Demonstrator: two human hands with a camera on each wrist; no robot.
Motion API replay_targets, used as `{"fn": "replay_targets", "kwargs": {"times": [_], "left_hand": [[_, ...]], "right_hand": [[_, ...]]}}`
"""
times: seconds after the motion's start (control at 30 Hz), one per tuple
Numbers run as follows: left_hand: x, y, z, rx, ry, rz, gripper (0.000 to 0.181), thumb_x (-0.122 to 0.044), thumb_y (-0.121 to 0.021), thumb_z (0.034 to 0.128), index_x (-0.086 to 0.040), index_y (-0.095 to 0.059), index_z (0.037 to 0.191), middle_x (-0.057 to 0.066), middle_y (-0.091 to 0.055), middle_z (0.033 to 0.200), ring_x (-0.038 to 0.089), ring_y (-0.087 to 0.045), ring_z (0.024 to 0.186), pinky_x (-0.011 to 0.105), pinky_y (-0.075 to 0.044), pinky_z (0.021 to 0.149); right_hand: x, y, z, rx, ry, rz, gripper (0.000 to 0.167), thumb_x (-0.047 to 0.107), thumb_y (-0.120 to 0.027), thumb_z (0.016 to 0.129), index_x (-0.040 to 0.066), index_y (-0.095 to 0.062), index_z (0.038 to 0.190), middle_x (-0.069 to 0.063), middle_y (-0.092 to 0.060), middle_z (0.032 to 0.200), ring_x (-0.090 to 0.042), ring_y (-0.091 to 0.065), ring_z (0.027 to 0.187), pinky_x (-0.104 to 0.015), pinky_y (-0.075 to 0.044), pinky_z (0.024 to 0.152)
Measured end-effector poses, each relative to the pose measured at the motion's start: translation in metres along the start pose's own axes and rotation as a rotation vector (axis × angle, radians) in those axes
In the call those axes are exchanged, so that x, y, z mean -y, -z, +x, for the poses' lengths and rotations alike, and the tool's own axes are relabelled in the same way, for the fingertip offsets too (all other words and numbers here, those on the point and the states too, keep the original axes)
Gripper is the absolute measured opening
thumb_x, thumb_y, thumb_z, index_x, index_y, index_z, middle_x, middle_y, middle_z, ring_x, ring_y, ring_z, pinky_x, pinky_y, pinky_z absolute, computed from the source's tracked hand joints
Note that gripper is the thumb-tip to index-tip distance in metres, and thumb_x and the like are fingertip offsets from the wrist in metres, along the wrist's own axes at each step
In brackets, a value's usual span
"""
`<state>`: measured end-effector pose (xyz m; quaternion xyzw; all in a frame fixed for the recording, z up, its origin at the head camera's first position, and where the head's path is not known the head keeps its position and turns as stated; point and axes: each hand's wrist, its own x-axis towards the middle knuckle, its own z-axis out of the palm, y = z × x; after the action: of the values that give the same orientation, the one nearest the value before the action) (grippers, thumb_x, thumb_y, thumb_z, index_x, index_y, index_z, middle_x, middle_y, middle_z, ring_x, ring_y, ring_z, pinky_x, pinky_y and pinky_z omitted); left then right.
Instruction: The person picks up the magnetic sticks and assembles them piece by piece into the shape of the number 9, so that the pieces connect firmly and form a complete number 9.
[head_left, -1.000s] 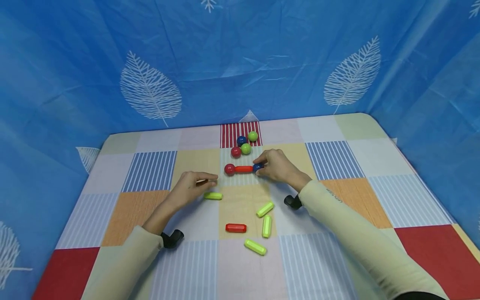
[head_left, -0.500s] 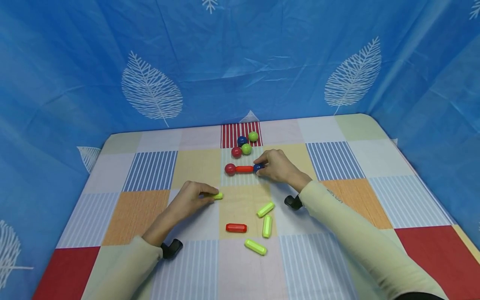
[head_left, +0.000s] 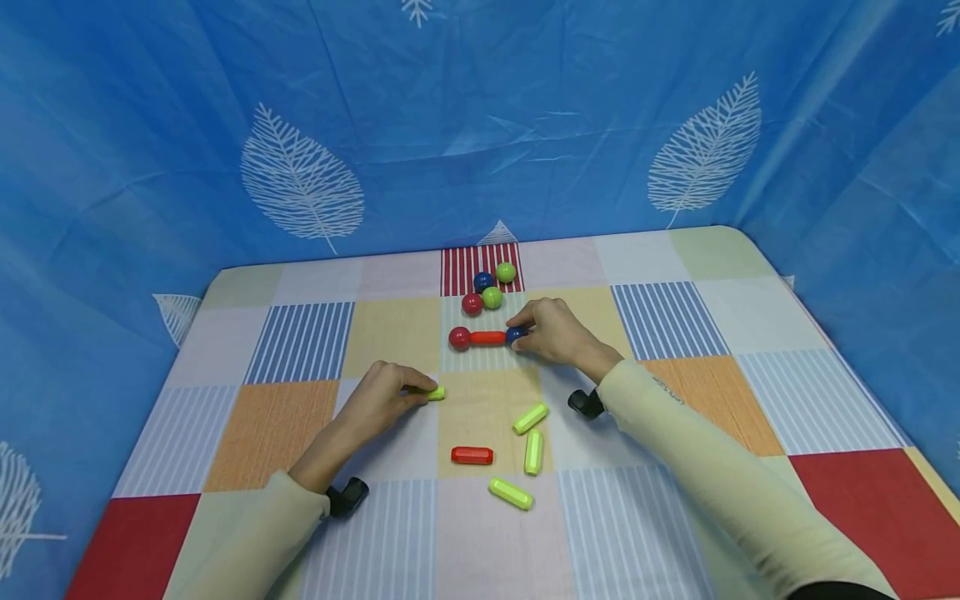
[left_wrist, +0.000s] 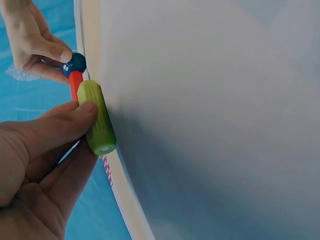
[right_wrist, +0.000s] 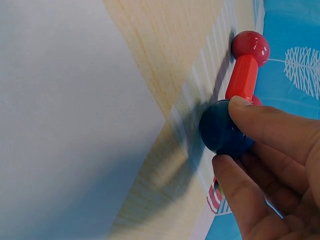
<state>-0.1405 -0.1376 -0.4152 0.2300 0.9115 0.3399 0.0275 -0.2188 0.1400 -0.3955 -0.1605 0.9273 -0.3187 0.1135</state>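
My right hand (head_left: pixel 557 332) pinches a dark blue ball (right_wrist: pixel 222 129) between thumb and fingers. That ball is joined to one end of a red rod (head_left: pixel 488 337), and a red ball (head_left: pixel 460 337) sits on the rod's other end. Lower and to the left, my left hand (head_left: pixel 381 398) pinches a yellow-green rod (left_wrist: pixel 97 120) between thumb and fingers. Its grip covers much of this rod in the head view; the left wrist view shows a pale round spot on the rod's end.
Behind the joined pieces lie a red ball (head_left: pixel 472 304), a blue ball (head_left: pixel 483 282) and two green balls, one of them the far green ball (head_left: pixel 506 272). Nearer me are a loose red rod (head_left: pixel 472 456) and several yellow-green rods (head_left: pixel 533 452) on the patchwork cloth (head_left: pixel 375 542).
My left hand has come down onto the yellow-green rod and taken hold of it. The right hand and the joined red rod and balls have stayed put.
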Motion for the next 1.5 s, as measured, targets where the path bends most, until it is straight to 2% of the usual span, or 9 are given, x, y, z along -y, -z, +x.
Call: {"fn": "replay_targets", "kwargs": {"times": [0.2, 0.5, 0.63, 0.8, 1.17, 1.4, 1.5], "left_hand": [[-0.001, 0.0, 0.001, -0.039, 0.034, 0.035, 0.019, 0.007, -0.077, 0.0782, -0.001, -0.078, 0.095, 0.011, -0.075, 0.097, 0.025, -0.07, 0.096, 0.042, -0.055, 0.086], [-0.003, -0.004, 0.005, -0.061, 0.034, 0.024, 0.017, 0.003, -0.08, 0.0767, -0.002, -0.079, 0.093, 0.011, -0.075, 0.095, 0.024, -0.07, 0.094, 0.041, -0.055, 0.084], [-0.009, -0.01, 0.01, -0.06, 0.02, 0.008, 0.016, 0.001, -0.081, 0.0757, -0.002, -0.079, 0.091, 0.01, -0.075, 0.094, 0.023, -0.071, 0.091, 0.04, -0.056, 0.082], [-0.02, -0.019, 0.019, -0.055, 0.038, 0.014, 0.014, -0.001, -0.081, 0.0769, -0.003, -0.079, 0.091, 0.009, -0.075, 0.093, 0.021, -0.07, 0.089, 0.038, -0.056, 0.08], [-0.033, -0.033, 0.038, -0.076, 0.113, 0.045, 0.017, -0.002, -0.082, 0.0773, -0.001, -0.078, 0.093, 0.008, -0.075, 0.09, 0.017, -0.068, 0.082, 0.034, -0.055, 0.075], [-0.035, -0.034, 0.039, -0.124, 0.21, 0.057, 0.019, -0.003, -0.082, 0.077, 0.002, -0.076, 0.094, 0.007, -0.068, 0.076, 0.016, -0.057, 0.067, 0.029, -0.049, 0.061], [-0.033, -0.033, 0.039, -0.152, 0.25, 0.007, 0.016, -0.002, -0.08, 0.0761, 0.003, -0.075, 0.091, 0.008, -0.068, 0.077, 0.015, -0.058, 0.066, 0.027, -0.049, 0.058]], "right_hand": [[0.001, -0.001, 0.0, 0.007, -0.002, 0.011, 0.033, 0.006, -0.078, 0.083, 0.002, -0.072, 0.115, -0.013, -0.07, 0.113, -0.027, -0.061, 0.107, -0.039, -0.05, 0.092], [0.0, 0.0, 0.001, 0.004, 0.002, 0.002, 0.033, 0.007, -0.078, 0.084, 0.002, -0.072, 0.115, -0.013, -0.069, 0.114, -0.029, -0.06, 0.108, -0.041, -0.048, 0.093], [-0.001, 0.0, 0.001, 0.002, -0.004, 0.003, 0.033, 0.007, -0.078, 0.084, 0.003, -0.072, 0.116, -0.013, -0.069, 0.115, -0.03, -0.057, 0.11, -0.042, -0.045, 0.094], [-0.002, 0.001, 0.001, -0.004, -0.009, 0.001, 0.033, 0.007, -0.078, 0.083, 0.003, -0.073, 0.115, -0.012, -0.069, 0.114, -0.03, -0.057, 0.11, -0.044, -0.042, 0.097], [-0.001, -0.002, 0.0, -0.003, 0.001, 0.004, 0.032, 0.007, -0.078, 0.083, 0.002, -0.073, 0.115, -0.012, -0.07, 0.111, -0.024, -0.065, 0.103, -0.038, -0.052, 0.088], [0.0, -0.001, 0.0, -0.003, 0.011, -0.004, 0.033, 0.008, -0.078, 0.083, 0.002, -0.073, 0.115, -0.012, -0.071, 0.111, -0.027, -0.062, 0.106, -0.042, -0.045, 0.095], [0.0, 0.0, 0.0, -0.003, 0.008, -0.002, 0.033, 0.007, -0.078, 0.083, 0.002, -0.072, 0.115, -0.012, -0.071, 0.11, -0.026, -0.064, 0.104, -0.04, -0.048, 0.092]]}}
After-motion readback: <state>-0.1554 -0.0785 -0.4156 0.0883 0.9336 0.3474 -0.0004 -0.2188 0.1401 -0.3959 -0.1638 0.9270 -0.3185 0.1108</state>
